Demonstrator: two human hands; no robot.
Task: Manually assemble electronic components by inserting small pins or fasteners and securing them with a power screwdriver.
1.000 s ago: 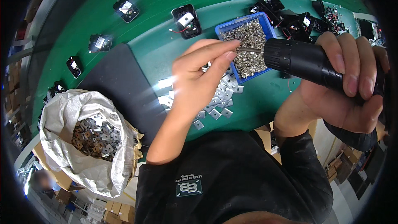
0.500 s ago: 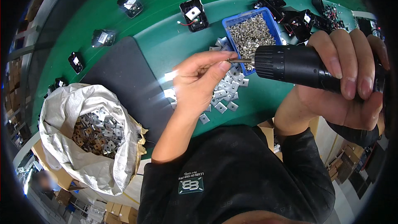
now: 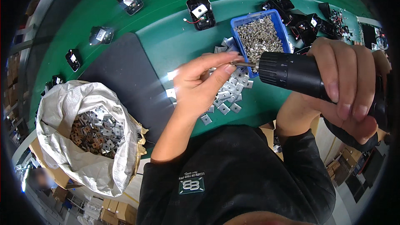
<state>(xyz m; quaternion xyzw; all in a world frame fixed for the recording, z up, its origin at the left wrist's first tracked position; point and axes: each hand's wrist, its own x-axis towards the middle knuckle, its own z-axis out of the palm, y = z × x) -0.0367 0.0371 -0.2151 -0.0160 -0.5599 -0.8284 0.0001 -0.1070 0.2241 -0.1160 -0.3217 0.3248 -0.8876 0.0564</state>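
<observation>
My right hand (image 3: 343, 79) wraps round a black electric screwdriver (image 3: 287, 70), its thin bit (image 3: 246, 64) pointing left. The thumb and forefinger of my left hand (image 3: 198, 82) pinch a tiny metal piece at the bit's tip. Fingertips cover most of that piece, so its kind does not show. Just beyond the bit stands a blue bin (image 3: 252, 16) full of loose silver screws (image 3: 259, 37). Several square metal plates (image 3: 223, 108), each with a centre hole, lie scattered beneath my hands. A black housing (image 3: 206, 24) with a light plate and red wire sits beyond the left hand.
A white woven sack (image 3: 54, 131) of small metal plates (image 3: 110, 131) is at left, beside a dark mat (image 3: 125, 66). More black housings (image 3: 130, 6) lie along the far green surface. Others are heaped (image 3: 306, 33) behind the bin. A person (image 3: 43, 179) is at lower left.
The view has shifted slightly, so the bin and the nearest housing appear further right. My right hand and the screwdriver sit a little lower in the picture. The left-hand pinch at the bit remains.
</observation>
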